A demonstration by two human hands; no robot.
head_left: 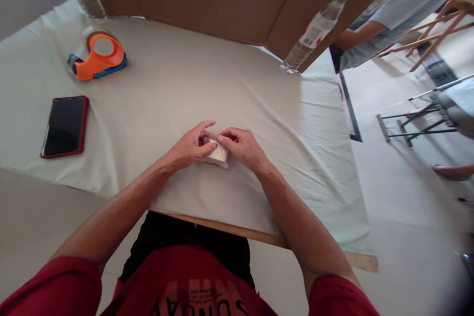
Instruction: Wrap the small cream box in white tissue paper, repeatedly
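A small whitish block-like item (217, 154), with a patterned or printed face and a thin edge sticking out below, is held just over the cloth near the table's front. Its exact kind is too small to make out. From the left, my left hand (193, 145) grips it, thumb on the upper face and index finger raised. My right hand (241, 146) pinches its upper right edge between thumb and fingers. Both hands meet around the item, and part of it is hidden behind the fingers.
On the left lie a red-cased phone (64, 127) and an orange tape dispenser (99, 57). Two plastic bottles (314, 32) stand against tall brown cardboard panels (207, 0) at the back. Beyond the table's right edge are a person in a grey shirt (403, 5) and a folding stool (418, 121).
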